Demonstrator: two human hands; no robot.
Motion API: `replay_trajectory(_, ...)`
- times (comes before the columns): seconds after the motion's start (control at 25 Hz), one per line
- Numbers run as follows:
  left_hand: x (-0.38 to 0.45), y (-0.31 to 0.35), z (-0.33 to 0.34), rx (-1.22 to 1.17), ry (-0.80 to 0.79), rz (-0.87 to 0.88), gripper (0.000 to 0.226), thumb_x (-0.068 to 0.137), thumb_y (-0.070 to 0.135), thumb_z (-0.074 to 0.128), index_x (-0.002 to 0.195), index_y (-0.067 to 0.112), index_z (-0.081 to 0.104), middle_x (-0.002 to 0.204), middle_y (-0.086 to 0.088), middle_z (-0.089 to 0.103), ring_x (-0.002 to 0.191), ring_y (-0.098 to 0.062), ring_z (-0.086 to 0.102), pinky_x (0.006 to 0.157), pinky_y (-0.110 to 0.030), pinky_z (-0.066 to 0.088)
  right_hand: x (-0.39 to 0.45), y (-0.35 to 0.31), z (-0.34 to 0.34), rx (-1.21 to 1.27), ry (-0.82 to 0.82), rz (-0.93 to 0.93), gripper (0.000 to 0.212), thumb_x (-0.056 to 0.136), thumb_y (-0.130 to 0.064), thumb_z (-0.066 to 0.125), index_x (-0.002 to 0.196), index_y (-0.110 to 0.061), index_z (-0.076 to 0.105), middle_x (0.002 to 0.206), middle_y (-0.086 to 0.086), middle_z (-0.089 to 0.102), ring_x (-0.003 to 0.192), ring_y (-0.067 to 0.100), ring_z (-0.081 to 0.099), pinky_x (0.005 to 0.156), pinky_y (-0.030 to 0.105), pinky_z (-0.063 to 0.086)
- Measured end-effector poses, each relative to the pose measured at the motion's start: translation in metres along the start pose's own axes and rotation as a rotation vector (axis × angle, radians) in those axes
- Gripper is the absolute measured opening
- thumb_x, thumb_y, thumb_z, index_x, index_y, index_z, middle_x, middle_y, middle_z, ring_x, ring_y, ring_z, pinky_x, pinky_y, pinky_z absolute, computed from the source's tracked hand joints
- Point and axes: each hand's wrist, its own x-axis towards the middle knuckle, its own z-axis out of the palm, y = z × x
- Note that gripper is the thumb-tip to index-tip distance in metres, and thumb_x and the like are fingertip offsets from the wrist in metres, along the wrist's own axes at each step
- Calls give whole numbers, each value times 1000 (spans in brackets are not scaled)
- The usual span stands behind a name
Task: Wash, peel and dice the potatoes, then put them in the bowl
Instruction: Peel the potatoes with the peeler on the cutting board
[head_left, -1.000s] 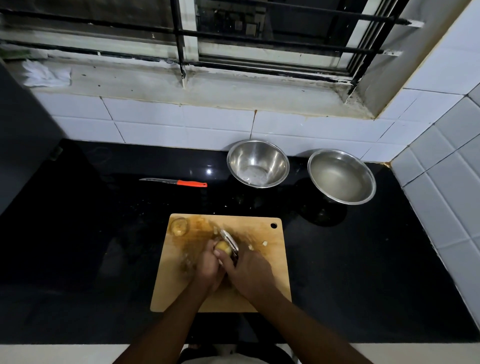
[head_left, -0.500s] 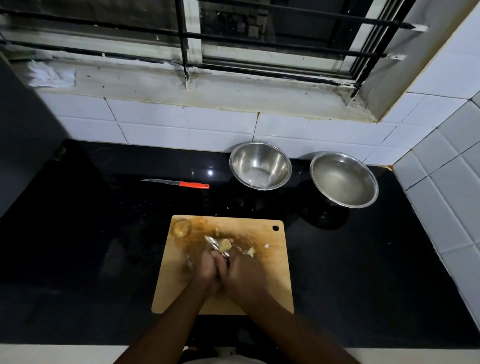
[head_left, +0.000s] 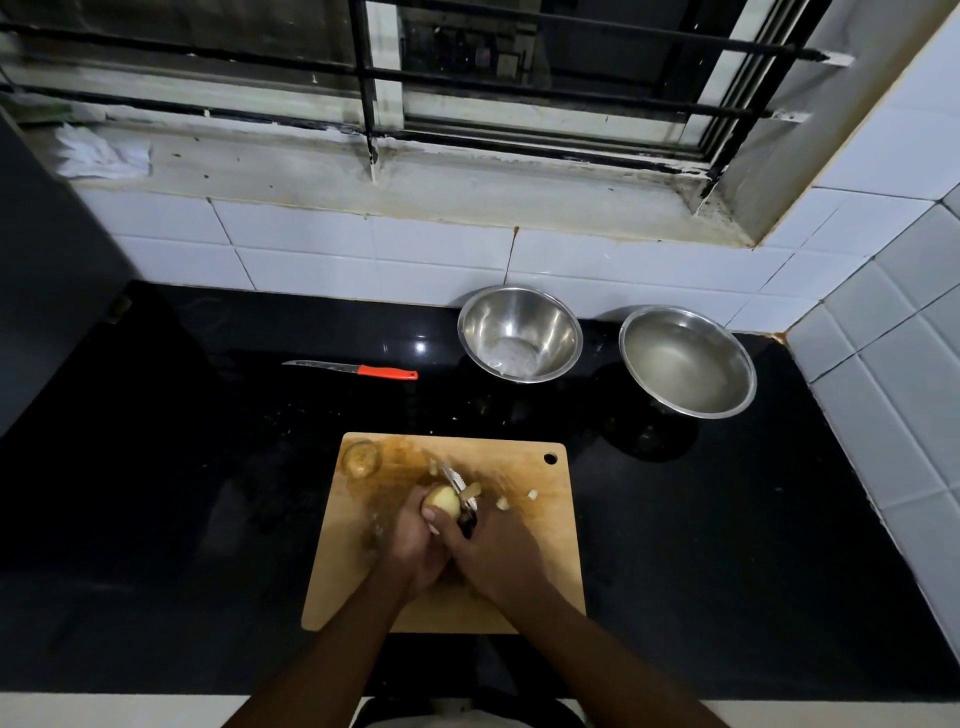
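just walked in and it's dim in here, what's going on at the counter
A person is peeling a potato over a wooden cutting board. The left hand grips the potato, and the right hand holds a peeler against it. Bits of peel lie on the board. An orange-handled knife lies untouched on the black counter, and two steel bowls stand by the tiled wall with no potato in them.

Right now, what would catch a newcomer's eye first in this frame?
The two hands over the wooden cutting board: the left hand holds a potato while the right hand works a peeler on it. Behind, two steel bowls stand by the tiled wall, an orange-handled knife to their left.
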Motion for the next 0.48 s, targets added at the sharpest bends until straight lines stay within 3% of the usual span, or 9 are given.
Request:
replay_trajectory(0.2,-3,-1,4,57,27,32,51,105,35,27,93,3,66,79,-11,68,72,-24,65,67,-30,53,-9,-8,15,17,24,-36,64,93,-72,29,115,-23,62,94,-2,71,86,15,67,74,31,52)
replay_trajectory(0.36,-7,0,9,20,17,34,44,102,29,33,86,2,64,66,-12,67,59,-22,66,54,-26,55,-5,3,11,144,109,28,72,78,-88,40,107,-26,65,89,-8,69,82,7,64,75,32,55)
replay_trajectory(0.48,-6,-3,9,15,23,70,42,103,27,33,83,3,61,60,-10,64,52,-19,64,49,-23,53,-4,6,8,153,82,44,78,71,-94,41,101,-27,65,84,-9,68,79,7,65,72,33,55)
